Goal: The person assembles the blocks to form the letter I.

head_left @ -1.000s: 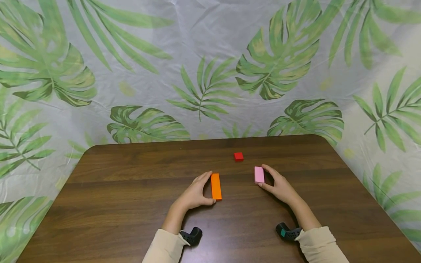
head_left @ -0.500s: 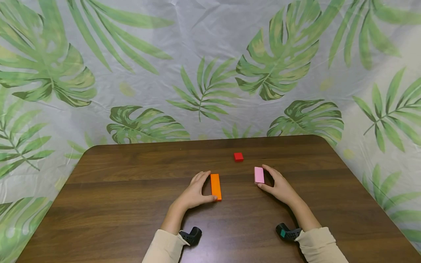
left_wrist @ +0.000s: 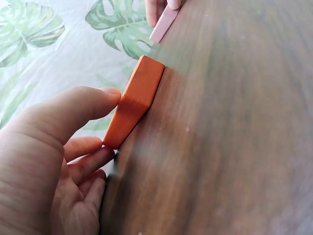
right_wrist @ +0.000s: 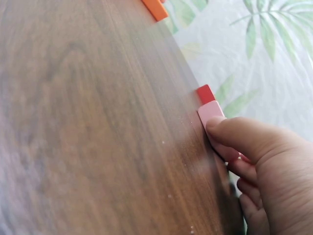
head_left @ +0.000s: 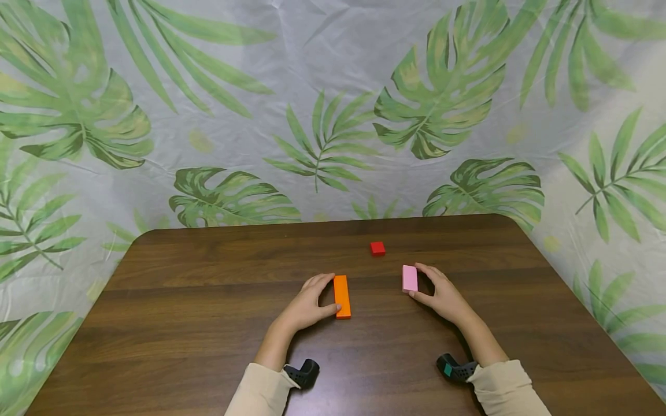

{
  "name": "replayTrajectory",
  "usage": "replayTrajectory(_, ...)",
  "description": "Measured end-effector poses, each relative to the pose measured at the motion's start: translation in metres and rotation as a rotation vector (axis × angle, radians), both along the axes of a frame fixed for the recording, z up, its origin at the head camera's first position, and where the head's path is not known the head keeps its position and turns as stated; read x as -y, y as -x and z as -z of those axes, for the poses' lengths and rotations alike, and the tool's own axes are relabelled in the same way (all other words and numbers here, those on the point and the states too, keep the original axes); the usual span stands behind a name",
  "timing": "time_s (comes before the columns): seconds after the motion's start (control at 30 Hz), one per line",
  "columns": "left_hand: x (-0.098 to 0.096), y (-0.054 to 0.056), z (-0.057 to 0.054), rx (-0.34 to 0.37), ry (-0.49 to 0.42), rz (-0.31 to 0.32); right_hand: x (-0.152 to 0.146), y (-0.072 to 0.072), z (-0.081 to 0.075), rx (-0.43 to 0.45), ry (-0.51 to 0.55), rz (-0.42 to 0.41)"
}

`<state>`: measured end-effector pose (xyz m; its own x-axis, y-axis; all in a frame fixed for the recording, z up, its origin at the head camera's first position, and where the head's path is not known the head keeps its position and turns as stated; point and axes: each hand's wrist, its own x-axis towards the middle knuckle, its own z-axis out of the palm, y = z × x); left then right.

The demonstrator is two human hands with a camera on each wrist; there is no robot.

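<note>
An orange block (head_left: 341,294), long and flat, lies on the table at the middle. My left hand (head_left: 307,303) is at its left side, thumb on the block's near part and fingertips at its far left corner. In the left wrist view, the thumb touches the orange block's (left_wrist: 145,81) edge with the fingers relaxed beside it. To the right, a shorter pink block (head_left: 410,278) is held by my right hand (head_left: 439,294), thumb at its near end and fingers at the far end. The right wrist view shows the thumb pressed against the pink block (right_wrist: 211,111).
A small red block (head_left: 377,249) lies farther back, between the other two. The brown wooden table (head_left: 182,323) has rounded far corners, and a leaf-print cloth (head_left: 333,69) hangs behind it. Each wrist wears a black device (head_left: 303,374).
My left thumb has slid from the orange block's near end up onto its near part. The right hand and pink block stay almost where they were.
</note>
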<state>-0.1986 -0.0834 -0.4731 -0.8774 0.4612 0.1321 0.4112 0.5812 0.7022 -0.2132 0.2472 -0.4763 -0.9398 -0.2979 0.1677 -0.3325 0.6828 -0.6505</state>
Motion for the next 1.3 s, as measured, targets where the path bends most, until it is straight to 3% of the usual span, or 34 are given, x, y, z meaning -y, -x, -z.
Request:
replayTrajectory(0.53,0.0,0.0,0.0,-0.012,0.002,-0.003,0.005,-0.001,-0.002,-0.021,0.042,0.059)
replayTrajectory(1.3,0.001,-0.001,0.0,0.004,0.004,-0.005,0.025,-0.011,-0.011,-0.137,0.099,0.01)
